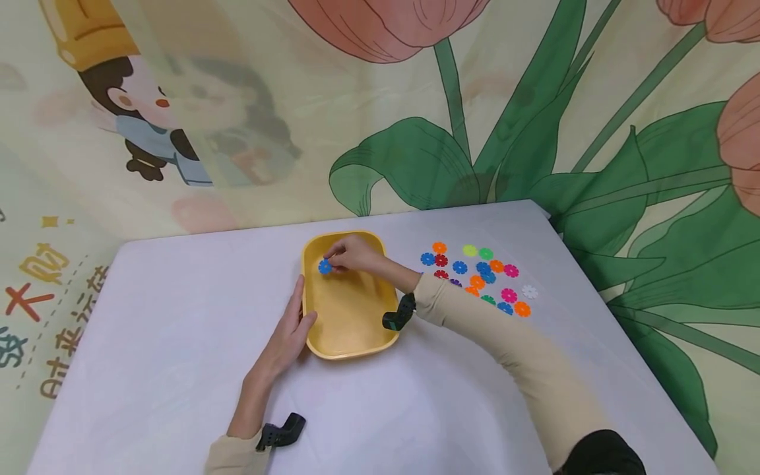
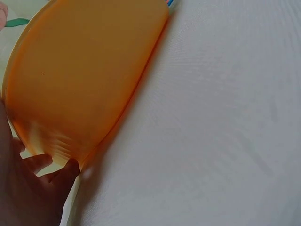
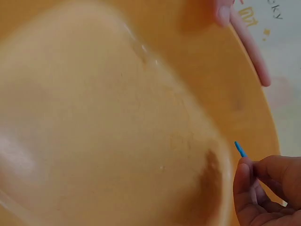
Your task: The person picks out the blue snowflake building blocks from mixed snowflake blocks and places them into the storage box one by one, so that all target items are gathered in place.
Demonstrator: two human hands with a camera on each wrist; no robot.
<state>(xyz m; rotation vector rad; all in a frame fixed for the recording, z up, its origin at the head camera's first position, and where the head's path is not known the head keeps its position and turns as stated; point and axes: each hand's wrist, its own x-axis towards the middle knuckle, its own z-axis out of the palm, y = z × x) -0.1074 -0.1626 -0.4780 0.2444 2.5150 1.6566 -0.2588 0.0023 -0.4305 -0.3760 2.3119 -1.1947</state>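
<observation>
Over the far left part of the yellow tray (image 1: 350, 313), my right hand (image 1: 358, 253) pinches a blue notched plastic disc (image 1: 324, 267) between thumb and fingertips. The right wrist view shows that blue disc (image 3: 240, 149) edge-on, above the tray's surface. My left hand (image 1: 286, 338) grips the tray's left side, with the thumb at the rim and the fingers along the outer wall. In the left wrist view, the tray (image 2: 89, 70) shows the fingertips at its edge. No other disc is visible in the part of the tray I can see; the right hand and wrist cover some of it.
Several notched discs in blue, red, orange, green, pink and white lie scattered on the white tabletop (image 1: 178, 330), right of the tray. One of them is an orange disc (image 1: 522, 309). My right forearm hides part of this group. A printed curtain (image 1: 267, 99) hangs behind the table.
</observation>
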